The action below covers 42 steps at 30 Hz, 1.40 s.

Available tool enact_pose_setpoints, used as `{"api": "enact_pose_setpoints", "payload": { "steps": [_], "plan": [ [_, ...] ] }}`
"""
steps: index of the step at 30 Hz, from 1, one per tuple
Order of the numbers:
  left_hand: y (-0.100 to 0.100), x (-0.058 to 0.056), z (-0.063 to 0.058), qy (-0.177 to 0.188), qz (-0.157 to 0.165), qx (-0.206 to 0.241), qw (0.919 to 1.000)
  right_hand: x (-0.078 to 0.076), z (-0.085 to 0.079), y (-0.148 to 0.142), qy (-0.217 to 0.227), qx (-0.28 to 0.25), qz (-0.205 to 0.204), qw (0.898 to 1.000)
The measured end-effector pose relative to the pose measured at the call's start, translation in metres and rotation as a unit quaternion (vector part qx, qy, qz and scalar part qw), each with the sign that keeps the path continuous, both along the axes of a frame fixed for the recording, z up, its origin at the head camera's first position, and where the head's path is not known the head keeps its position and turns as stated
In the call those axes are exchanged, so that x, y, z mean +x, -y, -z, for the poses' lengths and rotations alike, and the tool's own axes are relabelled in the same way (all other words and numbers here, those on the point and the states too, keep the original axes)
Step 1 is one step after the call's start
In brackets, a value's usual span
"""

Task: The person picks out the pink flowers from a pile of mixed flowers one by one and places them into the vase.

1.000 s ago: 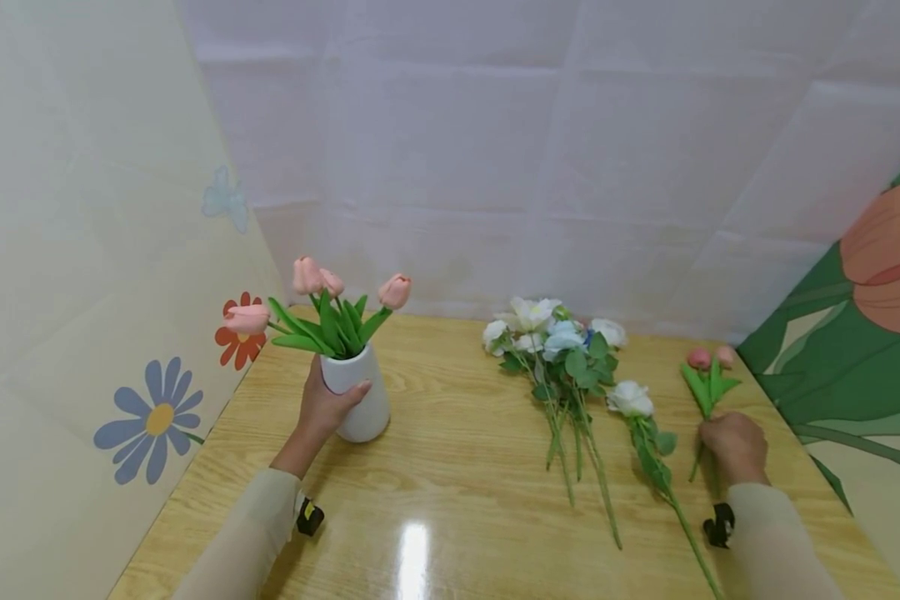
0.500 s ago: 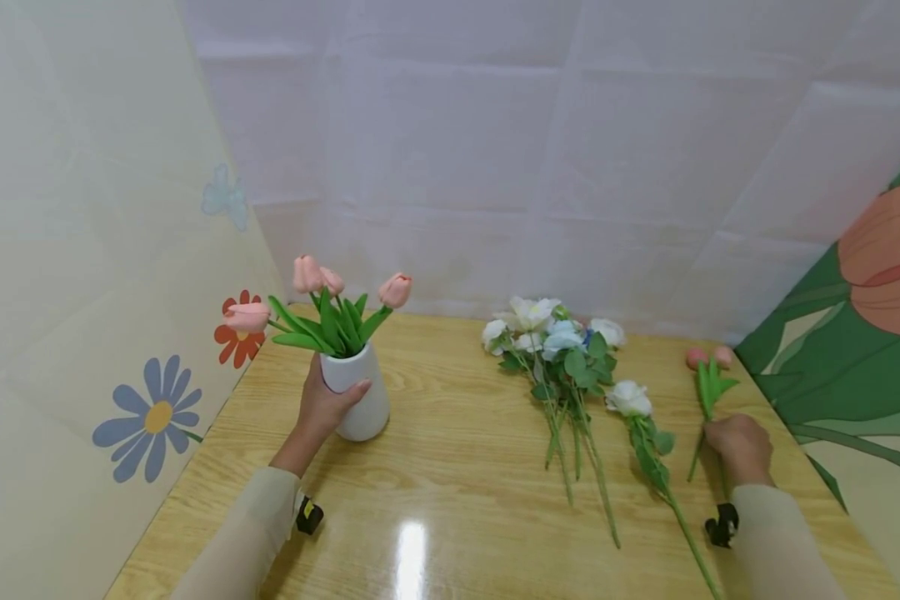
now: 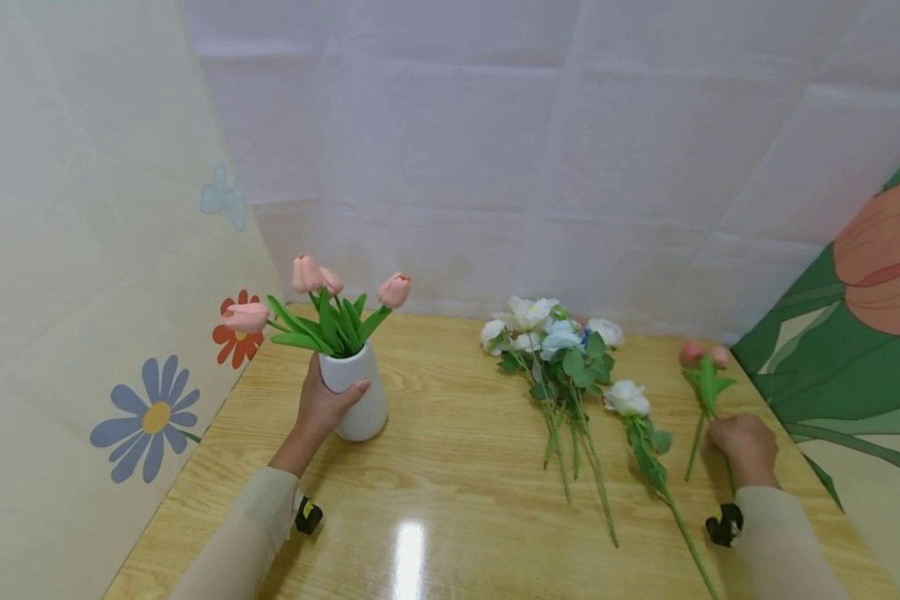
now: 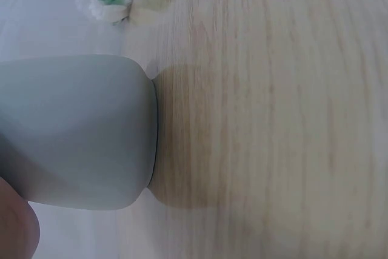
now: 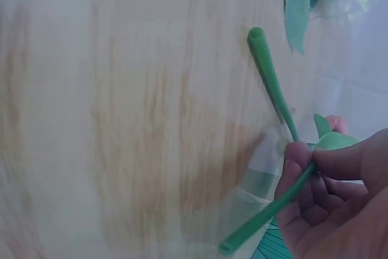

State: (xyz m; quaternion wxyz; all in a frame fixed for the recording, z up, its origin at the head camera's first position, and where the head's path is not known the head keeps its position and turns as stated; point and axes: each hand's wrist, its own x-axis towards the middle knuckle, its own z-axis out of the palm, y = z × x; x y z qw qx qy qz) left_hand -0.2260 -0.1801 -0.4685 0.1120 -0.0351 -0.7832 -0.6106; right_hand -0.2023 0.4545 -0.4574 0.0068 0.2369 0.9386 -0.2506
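My left hand [image 3: 332, 407] grips the white vase [image 3: 367, 408] from its left side, thumb across the front. In the left wrist view the base of the vase stands on the wood-grain table. Several pink tulips [image 3: 394, 291] with green leaves fan out of its mouth. At the far right, my right hand [image 3: 744, 446] pinches a green tulip stem [image 5: 260, 222] between thumb and fingers. A second tulip stem [image 5: 267, 68] runs from the fingertips toward the table. Two pink tulip heads [image 3: 720, 357] show just beyond this hand, close together.
Right of the middle lies a pile of white and blue flowers [image 3: 562, 340] with long stems. A single white rose [image 3: 627, 398] lies between the pile and my right hand. White cloth [image 3: 450, 167] hangs behind the table [image 3: 450, 467]; printed flower panels flank both sides.
My right hand has shifted slightly right, and the tulip heads and leaves beyond it have turned and shifted a little. The left hand and vase have stayed in place.
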Motion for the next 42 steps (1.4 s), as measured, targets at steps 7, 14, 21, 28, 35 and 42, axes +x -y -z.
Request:
{"api": "enact_pose_setpoints", "payload": {
  "steps": [7,14,21,28,35,42],
  "plan": [
    [-0.001,0.001,-0.003,0.001,-0.001,-0.001,1.0000,0.002,-0.005,0.002,-0.023,-0.035,0.005,0.999],
    [-0.001,0.001,-0.003,0.003,-0.005,-0.001,1.0000,-0.001,-0.010,0.007,-0.034,-0.075,0.012,0.997],
    [-0.001,0.000,-0.003,0.001,-0.004,-0.002,1.0000,-0.005,-0.015,0.010,-0.052,-0.100,0.020,0.993],
    [-0.001,0.000,-0.004,0.003,-0.008,-0.004,1.0000,-0.006,-0.020,0.013,-0.082,-0.147,0.010,0.986],
    [-0.002,0.002,-0.004,-0.001,-0.007,-0.004,1.0000,-0.006,-0.026,0.020,-0.105,-0.167,0.013,0.980],
    [-0.002,0.003,-0.004,0.000,-0.006,-0.005,1.0000,-0.007,-0.034,0.029,-0.108,-0.168,0.019,0.980]
  ]
}}
